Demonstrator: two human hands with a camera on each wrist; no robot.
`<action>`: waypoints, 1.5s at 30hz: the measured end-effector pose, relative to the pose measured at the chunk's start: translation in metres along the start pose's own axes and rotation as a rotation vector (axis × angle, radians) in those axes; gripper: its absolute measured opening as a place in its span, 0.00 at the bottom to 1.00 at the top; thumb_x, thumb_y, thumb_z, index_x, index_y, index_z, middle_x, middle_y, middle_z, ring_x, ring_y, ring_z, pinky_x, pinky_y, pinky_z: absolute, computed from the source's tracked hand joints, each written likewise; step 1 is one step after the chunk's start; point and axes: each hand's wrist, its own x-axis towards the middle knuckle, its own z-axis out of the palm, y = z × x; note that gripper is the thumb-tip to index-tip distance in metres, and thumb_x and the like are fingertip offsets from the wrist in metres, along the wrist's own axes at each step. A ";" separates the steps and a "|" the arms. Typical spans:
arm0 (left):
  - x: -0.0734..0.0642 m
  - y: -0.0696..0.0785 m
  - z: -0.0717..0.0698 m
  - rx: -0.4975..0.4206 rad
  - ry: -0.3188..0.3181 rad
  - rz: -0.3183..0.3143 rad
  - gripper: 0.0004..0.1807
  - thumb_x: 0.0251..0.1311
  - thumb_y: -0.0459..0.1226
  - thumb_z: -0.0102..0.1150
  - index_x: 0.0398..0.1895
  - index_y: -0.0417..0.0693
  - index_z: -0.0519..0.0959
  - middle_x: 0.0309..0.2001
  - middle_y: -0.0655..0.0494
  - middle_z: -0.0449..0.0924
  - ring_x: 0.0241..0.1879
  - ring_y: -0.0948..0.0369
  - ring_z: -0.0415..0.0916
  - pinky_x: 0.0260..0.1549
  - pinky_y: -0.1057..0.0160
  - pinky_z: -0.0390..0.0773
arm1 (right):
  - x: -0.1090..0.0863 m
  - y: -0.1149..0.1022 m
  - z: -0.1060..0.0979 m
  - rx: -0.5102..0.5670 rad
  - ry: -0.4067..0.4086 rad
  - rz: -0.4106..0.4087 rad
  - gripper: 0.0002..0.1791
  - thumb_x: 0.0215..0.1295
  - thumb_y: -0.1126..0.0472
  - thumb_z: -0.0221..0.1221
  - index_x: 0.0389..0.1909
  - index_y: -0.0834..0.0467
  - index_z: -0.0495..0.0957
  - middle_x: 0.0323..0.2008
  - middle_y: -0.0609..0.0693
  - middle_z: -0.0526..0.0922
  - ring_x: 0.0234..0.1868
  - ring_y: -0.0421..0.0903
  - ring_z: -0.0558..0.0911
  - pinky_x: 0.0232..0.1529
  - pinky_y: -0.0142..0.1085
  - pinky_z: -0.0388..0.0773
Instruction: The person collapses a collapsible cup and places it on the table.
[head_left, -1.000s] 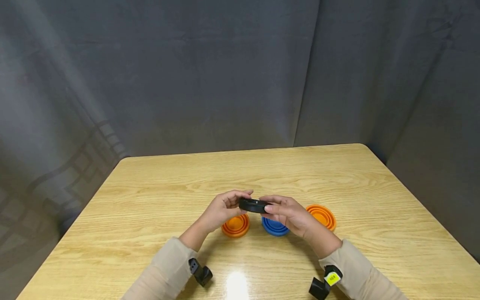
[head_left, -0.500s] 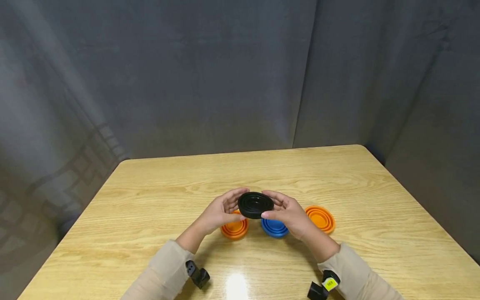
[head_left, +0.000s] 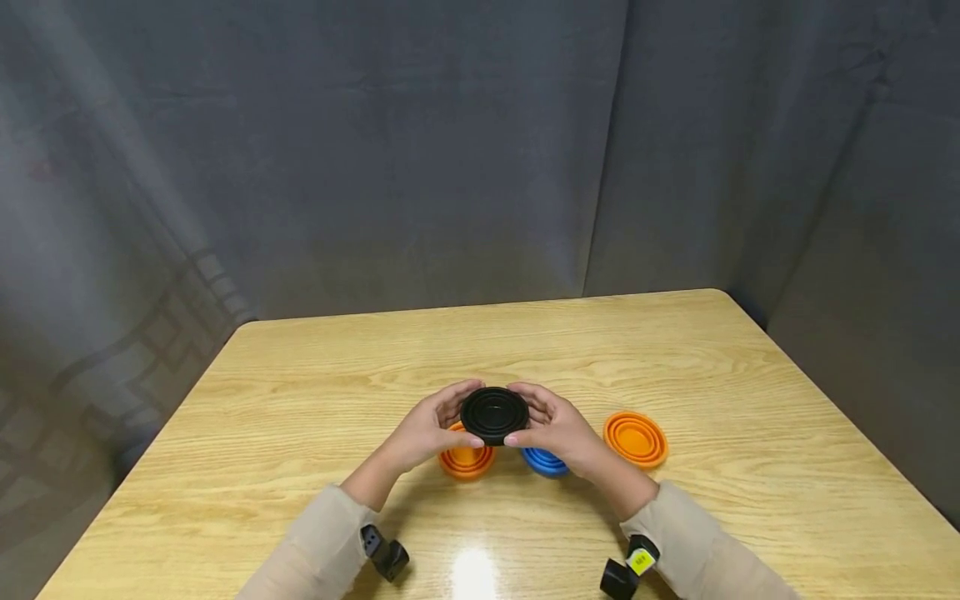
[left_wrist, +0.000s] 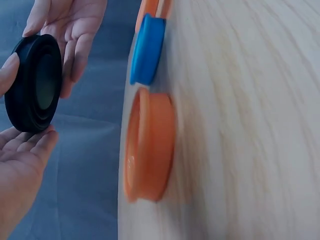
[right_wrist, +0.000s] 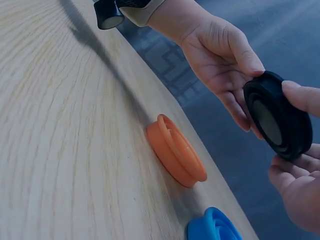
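A black collapsible cup point(head_left: 495, 415), pressed flat into concentric rings, is held up above the table between both hands. My left hand point(head_left: 426, 427) grips its left rim, thumb in front and fingers behind. On the opposite side my right hand point(head_left: 561, 429) pinches the rim the same way. Both wrist views show the cup well above the tabletop, its underside disc point(left_wrist: 46, 82) facing downward. Below the hands lie an orange collapsed cup point(head_left: 467, 463) and a blue one point(head_left: 546, 463), each partly covered in the head view.
Another orange collapsed cup point(head_left: 636, 439) lies on the wooden table point(head_left: 360, 358) just right of my right forearm. A grey curtain point(head_left: 420, 167) hangs behind the table's far edge. Small black cameras point(head_left: 386, 553) are strapped to both wrists.
The black cup has tipped from nearly edge-on until its ringed face shows fully to the head camera. Both hands have shifted slightly left with it, and the right fingers have spread along the rim.
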 end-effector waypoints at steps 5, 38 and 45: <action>-0.006 -0.007 -0.010 0.054 0.003 -0.021 0.39 0.42 0.34 0.65 0.60 0.39 0.58 0.59 0.47 0.60 0.57 0.55 0.59 0.55 0.56 0.56 | 0.009 0.003 0.008 -0.066 -0.021 0.053 0.41 0.43 0.64 0.66 0.59 0.66 0.57 0.56 0.62 0.63 0.57 0.54 0.63 0.56 0.43 0.59; -0.051 -0.045 -0.094 0.261 0.031 -0.217 0.44 0.39 0.34 0.67 0.59 0.31 0.55 0.58 0.36 0.58 0.58 0.45 0.54 0.53 0.50 0.58 | 0.087 0.035 0.087 -0.667 -0.162 0.084 0.37 0.40 0.59 0.68 0.55 0.61 0.66 0.50 0.52 0.72 0.48 0.45 0.72 0.46 0.32 0.68; -0.060 -0.051 -0.102 0.313 0.033 -0.234 0.43 0.38 0.33 0.67 0.59 0.29 0.56 0.56 0.34 0.60 0.56 0.44 0.57 0.51 0.50 0.61 | 0.096 0.034 0.101 -0.897 -0.227 0.049 0.37 0.38 0.56 0.69 0.54 0.60 0.68 0.47 0.50 0.75 0.47 0.43 0.72 0.48 0.31 0.66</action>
